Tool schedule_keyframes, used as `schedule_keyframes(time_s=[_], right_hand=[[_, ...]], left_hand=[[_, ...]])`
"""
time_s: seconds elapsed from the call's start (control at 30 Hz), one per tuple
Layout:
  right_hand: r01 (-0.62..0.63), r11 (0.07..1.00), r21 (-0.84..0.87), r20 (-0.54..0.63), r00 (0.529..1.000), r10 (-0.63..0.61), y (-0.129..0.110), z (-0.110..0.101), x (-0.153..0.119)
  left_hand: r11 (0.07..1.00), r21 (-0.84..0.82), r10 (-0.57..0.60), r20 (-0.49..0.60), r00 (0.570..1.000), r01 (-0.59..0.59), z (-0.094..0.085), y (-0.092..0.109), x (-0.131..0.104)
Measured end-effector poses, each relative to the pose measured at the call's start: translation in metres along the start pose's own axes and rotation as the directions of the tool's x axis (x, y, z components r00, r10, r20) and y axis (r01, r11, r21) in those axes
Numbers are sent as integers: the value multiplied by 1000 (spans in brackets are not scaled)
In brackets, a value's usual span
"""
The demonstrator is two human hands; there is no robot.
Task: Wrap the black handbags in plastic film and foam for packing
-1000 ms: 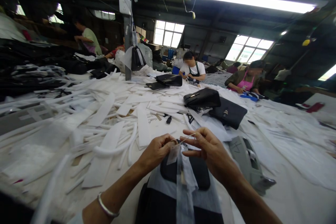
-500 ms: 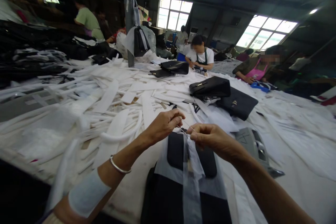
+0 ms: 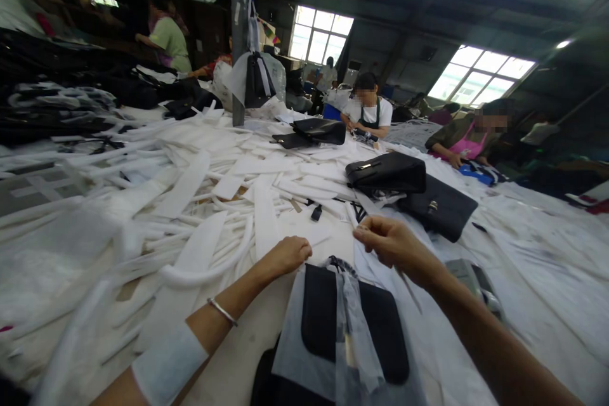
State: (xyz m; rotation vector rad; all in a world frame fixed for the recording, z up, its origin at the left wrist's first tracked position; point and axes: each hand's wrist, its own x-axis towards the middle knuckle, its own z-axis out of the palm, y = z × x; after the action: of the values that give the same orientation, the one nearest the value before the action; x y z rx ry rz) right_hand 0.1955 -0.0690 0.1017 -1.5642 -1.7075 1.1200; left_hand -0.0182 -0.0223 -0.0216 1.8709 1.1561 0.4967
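Observation:
A black bag (image 3: 318, 314) lies in front of me, partly covered by white tissue paper (image 3: 368, 349) that is gathered near the handle at its top. Just above the bag's upper left corner, my left hand (image 3: 288, 255) is closed in a pinch. A thin white string (image 3: 322, 241) sticks out from its fingertips. My right hand (image 3: 394, 244) is raised to the right of the bag's top, thumb and fingers pinched together. Beneath it a thin pale strip hangs, blurred; what the fingertips grip cannot be made out. Neither hand touches the bag.
White foam strips and tubes (image 3: 209, 273) cover the table's left side. Black bags (image 3: 387, 172) lie beyond my right hand, with a grey object (image 3: 476, 282) nearer me. A post (image 3: 238, 44) stands at the back. Co-workers (image 3: 375, 111) sit across the table.
My hands have moved apart, away from the bag's top, the right one up and to the right. The string no longer visibly spans between them. The view has shifted slightly.

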Motion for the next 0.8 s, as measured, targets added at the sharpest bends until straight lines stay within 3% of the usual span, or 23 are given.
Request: schedule_keyframes(time_s=[0.07,0.13,0.27,0.37,0.43,0.63,0.8], right_hand=[[42,913,-405,139,990,16,8,3,15],[119,783,-610,267,962,62,18,10,29],[185,714,-676,422,891,168,31,19,43],[251,685,-684,533,813,235,30,19,46],[293,649,-703,560,790,249,26,19,46],[355,530,-770,550,791,269,14,28,41],[403,355,-844,484,857,178,22,37,28]], left_hand=[[1000,-2,-18,78,997,18,7,-11,13],[1000,-25,-10,167,986,14,10,-17,22],[990,-141,37,345,938,13,6,-21,32],[966,-249,45,423,905,68,6,-23,38],[936,-328,39,452,891,126,11,-24,41],[821,-520,29,454,891,238,30,-20,39],[739,-626,83,454,887,251,25,-23,29]])
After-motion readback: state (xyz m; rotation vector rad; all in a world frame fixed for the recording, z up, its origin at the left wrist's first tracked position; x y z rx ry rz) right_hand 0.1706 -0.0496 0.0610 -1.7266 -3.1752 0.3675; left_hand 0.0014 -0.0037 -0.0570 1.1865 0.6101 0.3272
